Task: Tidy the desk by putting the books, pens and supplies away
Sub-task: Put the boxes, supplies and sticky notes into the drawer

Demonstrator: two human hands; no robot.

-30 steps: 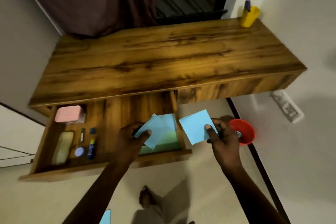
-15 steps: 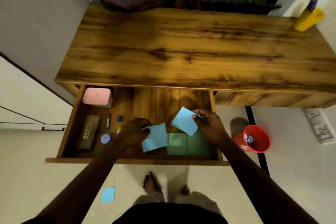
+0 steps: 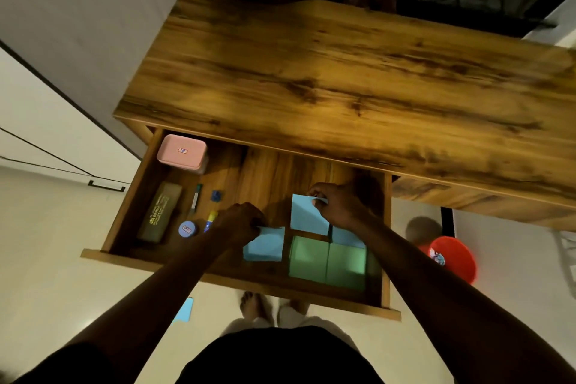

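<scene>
The wooden desk's drawer stands pulled out below the desk top. My left hand pinches the top edge of a blue paper square lying low in the drawer. My right hand grips the upper corner of a second blue paper square, held just above two green paper squares that lie flat on the right. Another blue sheet peeks out under my right wrist.
On the drawer's left lie a pink box, an olive case, a pen, a small blue clip, a round blue lid and a glue stick. A red bucket and a blue paper sit on the floor.
Both hands have gone down into the drawer with their blue squares, the right one moving in from outside the drawer. The camera has tipped further down over the drawer.
</scene>
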